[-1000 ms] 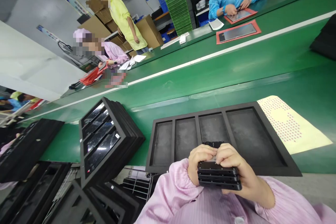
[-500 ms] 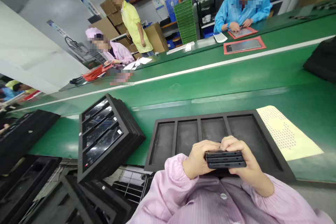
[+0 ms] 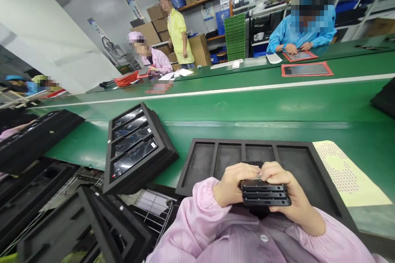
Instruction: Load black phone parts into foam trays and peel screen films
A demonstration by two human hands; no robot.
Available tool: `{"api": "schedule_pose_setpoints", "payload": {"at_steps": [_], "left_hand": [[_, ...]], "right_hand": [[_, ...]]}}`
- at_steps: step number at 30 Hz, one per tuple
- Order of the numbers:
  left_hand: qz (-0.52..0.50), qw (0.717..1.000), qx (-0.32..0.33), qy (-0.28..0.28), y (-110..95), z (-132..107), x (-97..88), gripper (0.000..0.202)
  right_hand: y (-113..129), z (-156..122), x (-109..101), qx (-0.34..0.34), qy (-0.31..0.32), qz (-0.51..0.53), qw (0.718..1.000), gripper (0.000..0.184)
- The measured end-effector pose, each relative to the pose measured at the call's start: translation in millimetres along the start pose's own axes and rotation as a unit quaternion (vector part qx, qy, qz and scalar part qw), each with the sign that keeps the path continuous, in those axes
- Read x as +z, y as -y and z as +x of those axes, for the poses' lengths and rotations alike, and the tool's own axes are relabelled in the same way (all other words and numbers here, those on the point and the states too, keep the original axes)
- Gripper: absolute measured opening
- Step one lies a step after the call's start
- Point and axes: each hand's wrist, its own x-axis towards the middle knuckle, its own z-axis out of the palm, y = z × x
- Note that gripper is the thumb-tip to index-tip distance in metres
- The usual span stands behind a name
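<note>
A stack of three black phones lies flat between my two hands, close to my body, with the short edges and their ports facing me. My left hand is closed around the left side of the stack. On the right side my right hand grips it, with fingers over the top phone. The fingertips of both hands almost meet on the top. Under and beyond the hands lies a black foam tray with long compartments; no phones show in the visible parts of these.
Left of centre, a tilted stack of black foam trays has phones in its top one. A yellow sticker sheet lies at right. More trays sit on a wire rack at lower left. Co-workers sit across the green bench.
My view has turned a little left and up, so the background sits further right. Both hands still hold the phone stack, which is tilted slightly so more of the top phone shows.
</note>
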Motion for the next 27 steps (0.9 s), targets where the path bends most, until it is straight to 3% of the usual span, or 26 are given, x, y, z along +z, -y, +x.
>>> {"api": "schedule_pose_setpoints", "payload": {"at_steps": [14, 27], "left_hand": [[0.001, 1.000, 0.005, 0.014, -3, -2, 4.9, 0.010], [-0.060, 0.996, -0.067, 0.026, 12, -27, 32.4, 0.017]], "right_hand": [[10, 1, -5, -0.023, 0.005, -0.040, 0.999, 0.028], [1, -27, -11, 0.055, -0.010, -0.051, 0.997, 0.027]]}}
